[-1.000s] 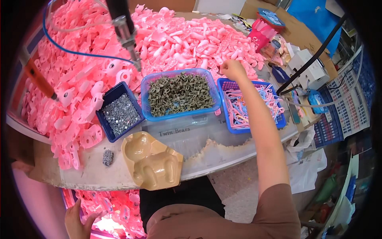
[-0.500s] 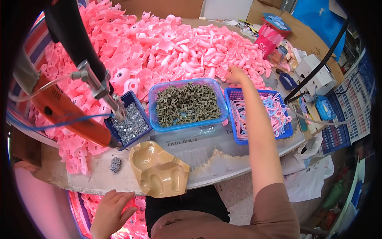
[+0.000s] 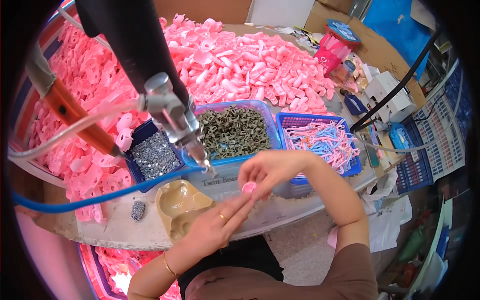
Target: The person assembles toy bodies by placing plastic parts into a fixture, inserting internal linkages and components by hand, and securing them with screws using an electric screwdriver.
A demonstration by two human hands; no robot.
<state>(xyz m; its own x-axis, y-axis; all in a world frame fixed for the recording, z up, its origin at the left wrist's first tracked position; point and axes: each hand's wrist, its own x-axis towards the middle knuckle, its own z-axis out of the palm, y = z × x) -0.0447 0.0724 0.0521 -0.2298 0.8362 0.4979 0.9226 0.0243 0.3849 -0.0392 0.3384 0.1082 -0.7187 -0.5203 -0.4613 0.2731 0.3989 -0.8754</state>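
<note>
My right hand [image 3: 280,169] is in front of the blue bins, its fingers closed on a small pink plastic part [image 3: 248,188]. Most of that part is hidden by the fingers. My left hand [image 3: 216,222] reaches up from below, fingers stretched out close together, their tips meeting the pink part and the right fingers. Behind the left hand lies a tan moulded fixture [image 3: 171,196] with rounded hollows, partly covered by that hand. A light blue tub [image 3: 235,161] of olive-green small parts stands just beyond the right hand.
A heap of pink plastic parts [image 3: 240,60] covers the far and left table. A dark blue bin [image 3: 139,176] holds small metal pieces; a blue basket [image 3: 356,167] holds pink and blue strips. A hanging pneumatic screwdriver [image 3: 172,112] and an orange tool [image 3: 82,120] come in from upper left.
My right hand has come back from the pink heap with a pink part. My left hand has risen from the table's front edge to meet it. The hanging screwdriver appears farther right.
</note>
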